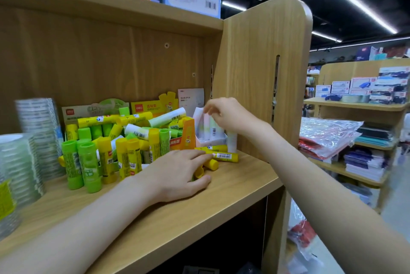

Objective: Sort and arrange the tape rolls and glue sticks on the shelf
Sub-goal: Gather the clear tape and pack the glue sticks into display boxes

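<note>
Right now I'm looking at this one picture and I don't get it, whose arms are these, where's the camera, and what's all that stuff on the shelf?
There is no machine here. The camera is worn on a person's head and looks forward and down, so the two bare arms are that person's own.

They stand at a wooden shelf in a shop. On it sits a jumble of green and yellow glue sticks, some upright, some lying down, around opened cardboard boxes. Stacks of clear tape rolls stand at the left.

The left hand rests on the shelf with its fingers over a few yellow sticks lying flat. The right hand is raised, its fingertips pinching the top of a pale glue stick standing in a small box near the side panel.
</note>
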